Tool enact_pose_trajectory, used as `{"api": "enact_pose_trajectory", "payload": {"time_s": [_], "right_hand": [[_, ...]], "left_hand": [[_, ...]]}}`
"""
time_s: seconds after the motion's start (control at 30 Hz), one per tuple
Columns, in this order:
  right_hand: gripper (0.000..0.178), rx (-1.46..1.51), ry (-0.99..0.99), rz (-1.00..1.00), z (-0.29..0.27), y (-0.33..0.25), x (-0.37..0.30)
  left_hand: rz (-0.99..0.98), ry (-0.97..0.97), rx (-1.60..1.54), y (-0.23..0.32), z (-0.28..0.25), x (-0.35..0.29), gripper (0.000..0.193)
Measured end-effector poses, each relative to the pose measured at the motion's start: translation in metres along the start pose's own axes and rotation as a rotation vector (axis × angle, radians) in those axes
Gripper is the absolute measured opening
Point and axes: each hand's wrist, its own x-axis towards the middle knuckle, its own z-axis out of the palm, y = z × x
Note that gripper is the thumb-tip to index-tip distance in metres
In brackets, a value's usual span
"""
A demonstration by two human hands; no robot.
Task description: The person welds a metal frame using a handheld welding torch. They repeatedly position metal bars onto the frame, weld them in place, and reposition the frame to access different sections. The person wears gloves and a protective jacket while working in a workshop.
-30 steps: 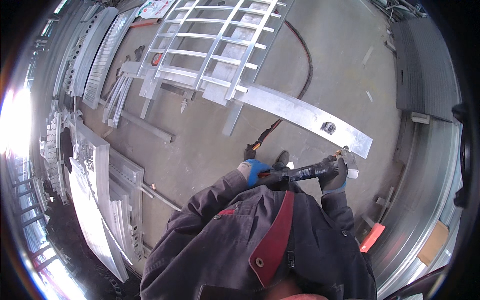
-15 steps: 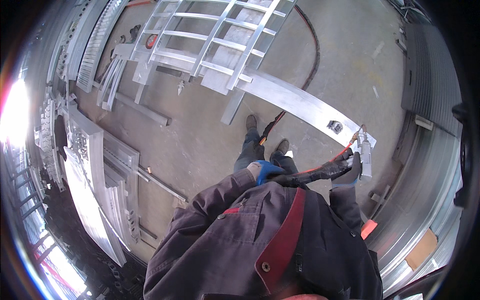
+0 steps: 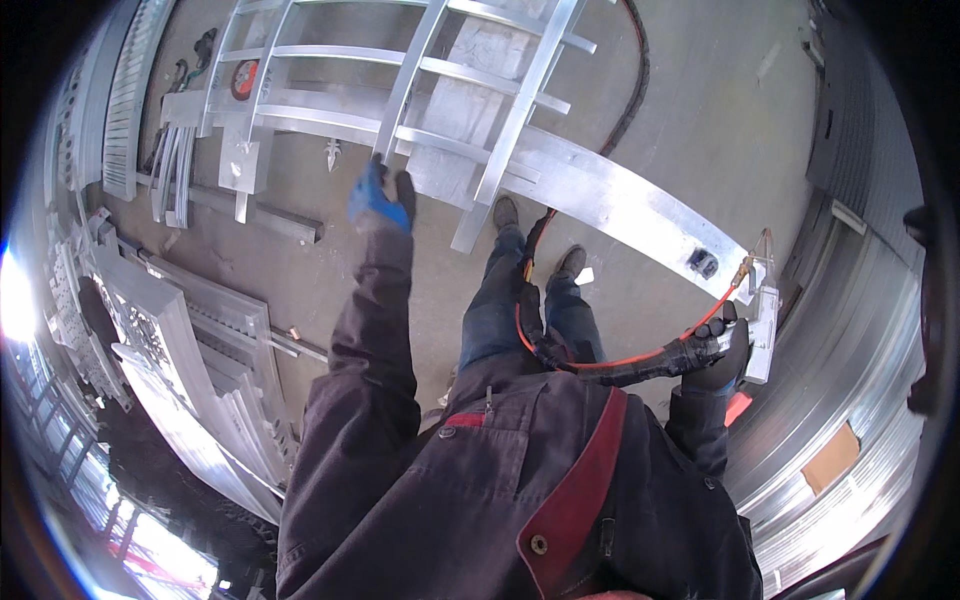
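My left hand [image 3: 382, 200], in a blue and dark glove, reaches forward with thumb and fingers apart. Its fingertips are at the near end of a silver metal frame [image 3: 400, 100] made of crossing bars; whether they touch it I cannot tell. In my right hand [image 3: 728, 352], dark-gloved, is a silver gun-shaped tool [image 3: 762, 335] with a thin bent neck. A black-sleeved cable [image 3: 630, 372] and an orange hose [image 3: 712, 307] run from it across my front. Beneath the frame lies a long flat metal plank [image 3: 625, 205] with a small dark object [image 3: 703, 263] on its right end.
Metal profiles [image 3: 200, 330] are stacked at the left, and long sheets [image 3: 850, 400] lie at the right. A dark hose [image 3: 635, 90] crosses the concrete floor beyond the plank. An orange-red disc [image 3: 244, 79] lies by the frame's far left. My feet stand just before the plank.
My left hand has left the cable at my waist and stretched forward-left to the frame. The right hand keeps the tool, now slightly lower and further right. The view has shifted.
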Motion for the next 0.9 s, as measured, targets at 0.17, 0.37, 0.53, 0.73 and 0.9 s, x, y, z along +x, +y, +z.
{"api": "enact_pose_trajectory", "payload": {"time_s": [0.17,0.37,0.53,0.73,0.9], "right_hand": [[0.045,0.049,-0.009,0.027,0.032,0.013,-0.002],[0.041,-0.001,0.044,0.011,0.05,0.015,-0.012],[0.038,-0.038,0.123,0.009,0.066,0.014,-0.012],[0.034,0.118,-0.043,0.111,0.084,0.011,-0.002],[0.037,-0.064,-0.031,0.054,0.094,0.007,-0.002]], "left_hand": [[0.021,0.013,0.164,-0.02,0.014,0.062,0.055],[-0.145,-0.085,0.161,-0.016,0.041,0.083,0.058],[-0.134,-0.041,0.2,-0.03,0.058,0.089,0.056],[-0.068,-0.053,0.176,-0.044,0.059,0.091,0.053],[-0.1,-0.059,0.075,-0.043,0.058,0.089,0.053]]}}
